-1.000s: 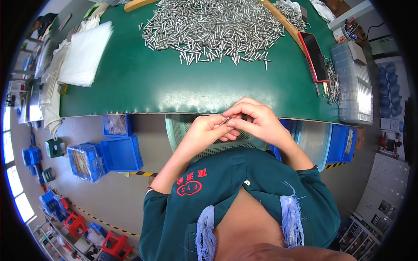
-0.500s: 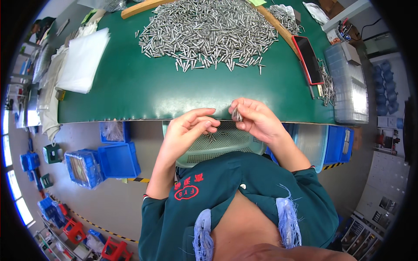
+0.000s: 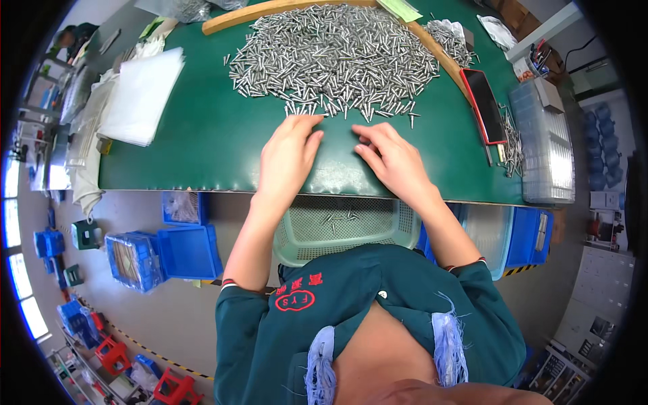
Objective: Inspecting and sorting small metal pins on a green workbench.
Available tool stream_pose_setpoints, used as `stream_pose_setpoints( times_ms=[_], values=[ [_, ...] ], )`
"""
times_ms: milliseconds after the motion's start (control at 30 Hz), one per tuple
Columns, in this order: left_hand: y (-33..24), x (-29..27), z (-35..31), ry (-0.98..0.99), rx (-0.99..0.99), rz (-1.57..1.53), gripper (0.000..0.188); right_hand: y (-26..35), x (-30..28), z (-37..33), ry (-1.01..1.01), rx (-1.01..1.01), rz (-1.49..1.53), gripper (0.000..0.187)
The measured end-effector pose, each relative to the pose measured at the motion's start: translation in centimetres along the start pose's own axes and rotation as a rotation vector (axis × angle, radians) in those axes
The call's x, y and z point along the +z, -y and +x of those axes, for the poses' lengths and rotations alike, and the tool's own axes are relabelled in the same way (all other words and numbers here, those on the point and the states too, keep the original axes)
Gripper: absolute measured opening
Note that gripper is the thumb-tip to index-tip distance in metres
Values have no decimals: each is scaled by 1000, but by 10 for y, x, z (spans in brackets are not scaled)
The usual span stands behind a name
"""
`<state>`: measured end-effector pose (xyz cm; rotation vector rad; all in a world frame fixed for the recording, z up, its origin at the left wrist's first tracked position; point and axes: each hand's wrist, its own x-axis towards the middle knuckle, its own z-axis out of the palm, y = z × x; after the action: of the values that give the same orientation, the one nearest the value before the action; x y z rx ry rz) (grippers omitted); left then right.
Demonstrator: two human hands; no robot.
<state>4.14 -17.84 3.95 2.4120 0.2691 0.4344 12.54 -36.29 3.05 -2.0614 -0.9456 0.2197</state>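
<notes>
A wide pile of small silver metal pins (image 3: 337,57) covers the far part of the green table (image 3: 223,148). My left hand (image 3: 289,154) reaches over the table, fingers stretched forward and thumb apart, its fingertips at the pile's near edge; whether they touch a pin is hard to see. To its right, my right hand (image 3: 395,160) is held over bare tabletop just short of the pile, fingers loosely curved and thumb apart, with nothing visible in it. Below the table edge, in front of my body, a pale green perforated basket (image 3: 297,233) holds several loose pins (image 3: 341,218).
Wooden strips (image 3: 270,11) border the pile. On the right lie a red-framed phone (image 3: 483,106), more loose pins (image 3: 513,145) and stacked clear plastic trays (image 3: 543,145). White sheets (image 3: 143,98) lie at left. Blue crates (image 3: 189,250) stand on the floor.
Both hands have moved forward from the table edge toward the pile. The pins that my right hand held are gone from it, and pins now show plainly in the basket.
</notes>
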Motion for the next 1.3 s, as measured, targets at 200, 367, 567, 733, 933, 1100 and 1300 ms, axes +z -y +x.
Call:
stream_pose_setpoints(
  times_ms=[200,367,567,733,933,1100,1300],
  values=[
    [-2,39,23,-113,188,222,26,1,10,28,-11,-8,-397,36],
    [-8,33,-9,-65,256,184,26,-2,4,7,-17,-108,-271,29],
    [-16,17,-46,35,279,45,22,7,-8,-26,33,-141,-180,17],
    [-16,13,-46,-2,210,20,23,10,-16,-25,44,-138,-264,11],
    [-15,5,-46,95,175,80,28,6,-22,-13,141,-233,-361,16],
    [-12,2,-48,108,126,85,28,9,-22,-14,187,-244,-198,17],
    [-12,-3,-50,89,170,93,19,15,-10,-16,146,-244,-205,21]
  ],
)
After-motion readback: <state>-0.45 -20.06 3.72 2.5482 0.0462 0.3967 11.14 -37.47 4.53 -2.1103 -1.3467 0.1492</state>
